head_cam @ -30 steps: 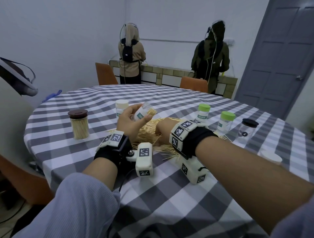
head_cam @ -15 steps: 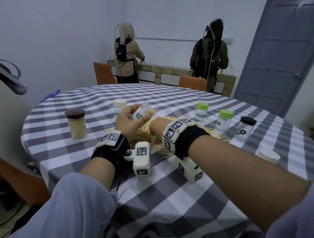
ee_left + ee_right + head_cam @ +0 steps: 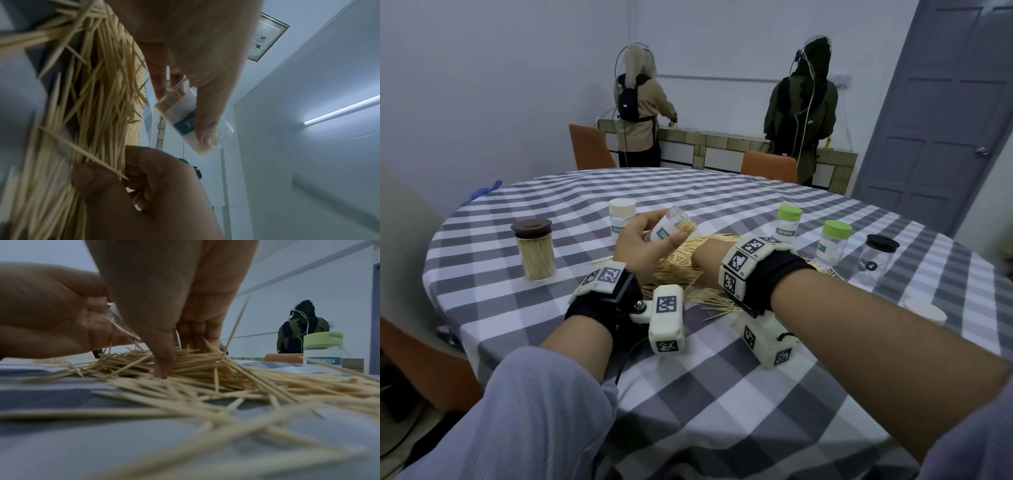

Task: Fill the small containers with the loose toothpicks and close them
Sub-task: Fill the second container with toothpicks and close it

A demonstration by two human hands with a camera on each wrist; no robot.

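One small clear container (image 3: 670,229) with a teal label, lidless and partly filled with toothpicks, is held tilted above the table by the left hand (image 3: 643,247), thumb and fingers wrapped round its body; the left wrist view shows the thumb (image 3: 207,113) lying across the label. Just below and beside it lies the pile of loose toothpicks (image 3: 681,270) on the grey-and-white checked tablecloth (image 3: 722,394). The right hand (image 3: 709,262) is down in that pile, its fingertips (image 3: 164,368) dug among the sticks with thumb and fingers drawn close together; whether they actually pinch any sticks I cannot tell. Beyond the pile stand two green-lidded containers (image 3: 787,224) (image 3: 834,243), capped, and a clear jar with a black lid (image 3: 878,255) further right. A white-lidded container (image 3: 621,219) stands just behind the left hand, and a brown-lidded jar full of toothpicks (image 3: 534,250) sits well to the left. A loose white cap (image 3: 924,310) rests near the right forearm. Two people stand at a counter with their backs turned.
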